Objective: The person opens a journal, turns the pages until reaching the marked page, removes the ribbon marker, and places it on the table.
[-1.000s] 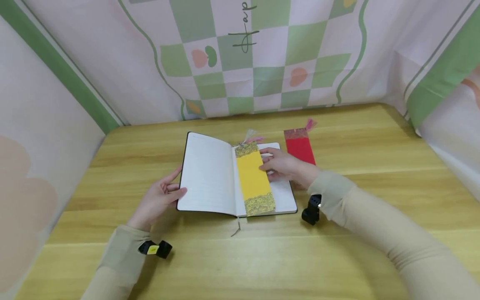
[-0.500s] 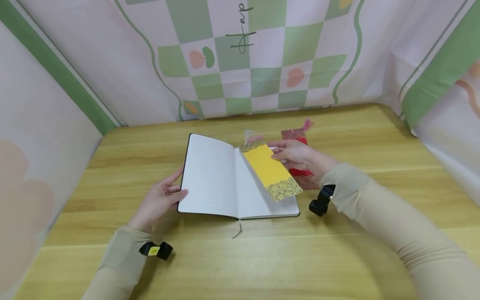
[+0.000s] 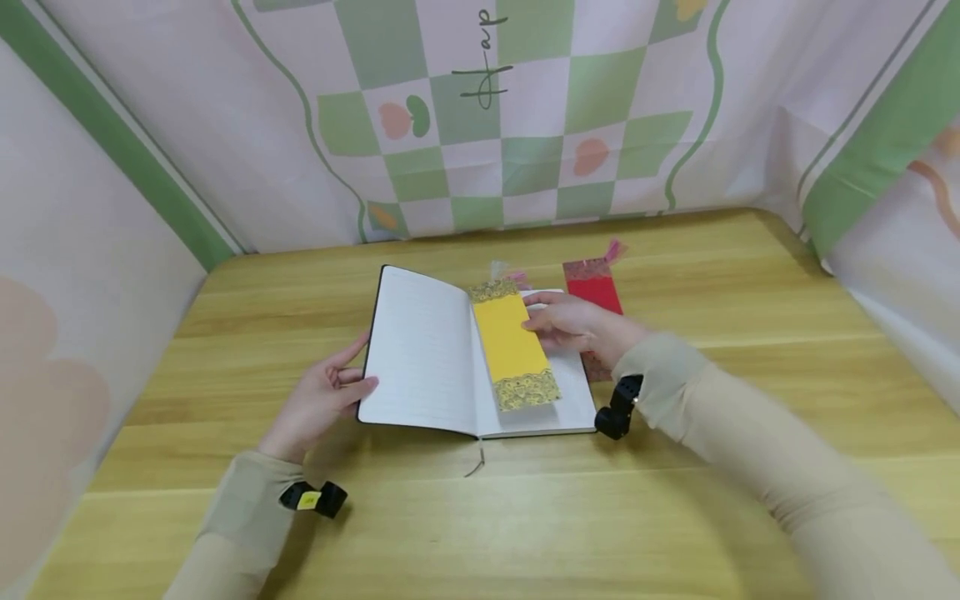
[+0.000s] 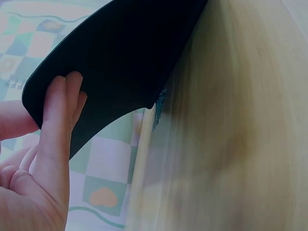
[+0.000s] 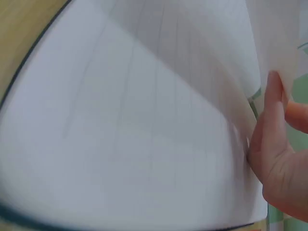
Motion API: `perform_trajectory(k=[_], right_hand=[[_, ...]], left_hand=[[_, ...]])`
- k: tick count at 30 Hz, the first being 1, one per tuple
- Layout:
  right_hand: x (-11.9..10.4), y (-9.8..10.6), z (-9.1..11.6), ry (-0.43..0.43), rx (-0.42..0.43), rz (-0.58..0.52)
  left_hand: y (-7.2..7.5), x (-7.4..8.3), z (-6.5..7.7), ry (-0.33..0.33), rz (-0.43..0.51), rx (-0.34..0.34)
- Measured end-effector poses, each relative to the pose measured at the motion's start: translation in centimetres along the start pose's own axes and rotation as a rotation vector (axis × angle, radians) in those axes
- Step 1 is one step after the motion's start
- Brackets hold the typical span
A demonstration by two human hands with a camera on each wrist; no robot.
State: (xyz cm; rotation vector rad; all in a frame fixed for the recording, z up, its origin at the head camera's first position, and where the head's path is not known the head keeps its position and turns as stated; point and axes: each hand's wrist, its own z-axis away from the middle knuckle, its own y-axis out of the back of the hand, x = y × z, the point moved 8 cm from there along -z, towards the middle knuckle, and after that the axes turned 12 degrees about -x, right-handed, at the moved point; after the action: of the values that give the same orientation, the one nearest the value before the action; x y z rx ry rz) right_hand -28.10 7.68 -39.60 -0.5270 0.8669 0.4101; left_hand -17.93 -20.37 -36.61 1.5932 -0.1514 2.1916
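Observation:
An open notebook with lined white pages sits on the table, its left half raised at a slant. My left hand pinches the left edge of that raised half, thumb on the page; in the left wrist view the fingers lie against its dark cover. Over the right page, a yellow bookmark with lace-patterned ends is pinched along its right edge by my right hand. Its pale back faces the right wrist camera, held off the page. A red bookmark lies beyond, partly hidden by my right hand.
A pink tassel tops the red bookmark. The notebook's thin ribbon trails onto the wooden table. Patterned fabric hangs behind the table's back edge and at both sides.
Against half a second ago, my right hand has moved left with the yellow bookmark, turning it more upright beside the notebook's fold. The red bookmark shows more again. My left hand keeps its grip.

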Motion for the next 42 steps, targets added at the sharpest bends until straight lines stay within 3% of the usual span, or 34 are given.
perform_trajectory(k=[5, 12, 18, 24, 32, 38, 42], right_hand=[[-0.9, -0.4, -1.2, 0.059, 0.038, -0.014], [-1.6, -0.1, -1.8, 0.068, 0.110, 0.025], [-2.4, -0.1, -1.4, 0.105, 0.092, 0.054], [-3.7, 0.3, -0.3, 0.146, 0.093, 0.019], [-6.8, 0.7, 1.8, 0.266, 0.034, -0.077], [-8.3, 1.8, 4.1, 0.276, 0.061, 0.049], [-9.0, 3.8, 6.1, 0.288, 0.077, 0.084]], left_hand=[[-0.1, -0.1, -0.1, -0.008, 0.008, -0.011], [-0.5, -0.1, -0.3, -0.039, 0.042, -0.045], [-0.6, 0.0, -0.6, -0.037, 0.044, -0.050], [-0.5, 0.1, -0.7, -0.038, 0.027, -0.052], [-0.3, 0.0, -0.5, -0.030, 0.011, -0.042], [-0.2, -0.1, -0.4, -0.026, 0.009, -0.038], [-0.1, -0.1, -0.4, -0.019, 0.003, -0.033]])
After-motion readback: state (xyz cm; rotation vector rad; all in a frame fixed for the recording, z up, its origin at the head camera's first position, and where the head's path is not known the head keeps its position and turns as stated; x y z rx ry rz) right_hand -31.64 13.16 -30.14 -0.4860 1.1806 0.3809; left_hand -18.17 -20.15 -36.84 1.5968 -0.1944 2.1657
